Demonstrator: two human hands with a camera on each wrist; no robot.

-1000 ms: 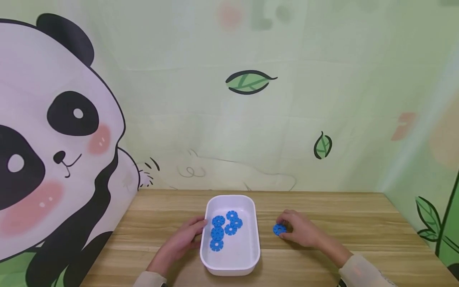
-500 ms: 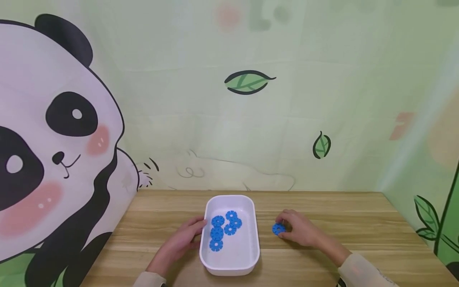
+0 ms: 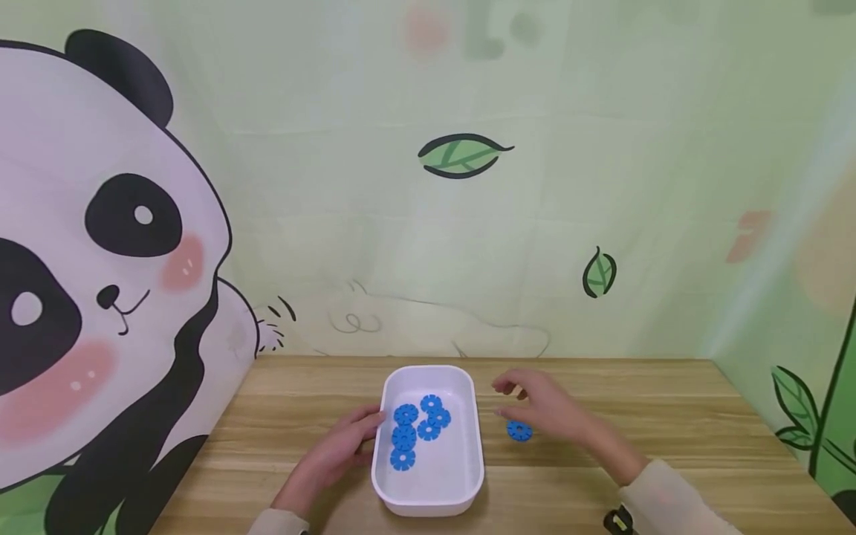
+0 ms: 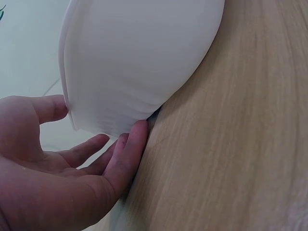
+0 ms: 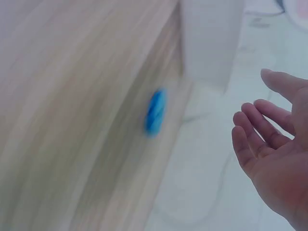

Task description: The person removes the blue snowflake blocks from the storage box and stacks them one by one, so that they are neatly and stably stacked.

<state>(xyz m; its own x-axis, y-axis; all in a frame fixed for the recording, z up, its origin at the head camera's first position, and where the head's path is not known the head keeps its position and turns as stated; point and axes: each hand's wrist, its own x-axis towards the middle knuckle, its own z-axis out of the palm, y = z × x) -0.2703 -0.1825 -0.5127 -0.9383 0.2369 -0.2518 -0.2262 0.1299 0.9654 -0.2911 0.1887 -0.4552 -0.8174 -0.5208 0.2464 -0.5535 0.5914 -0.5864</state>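
Observation:
A white rectangular plastic bin [image 3: 428,475] stands on the wooden table in the head view, with several blue notched discs [image 3: 404,437] lying on its floor, mostly to the left. My left hand [image 3: 343,441] rests against the bin's left side. In the left wrist view its thumb touches near the rim of the bin [image 4: 130,62], and its fingertips meet the lower wall. My right hand [image 3: 545,405] hovers right of the bin, fingers spread and loosely bent, holding nothing. Just below it on the table lies another blue notched disc [image 3: 519,431], seen blurred and edge-on in the right wrist view.
The wooden table [image 3: 575,490] ends at a backdrop [image 3: 334,245] printed with a panda and leaves. A dark wrist strap [image 3: 618,520] shows at the right sleeve.
My right hand has let go of the blue disc and lifted up and away, leaving it on the table. The left hand and bin have stayed put.

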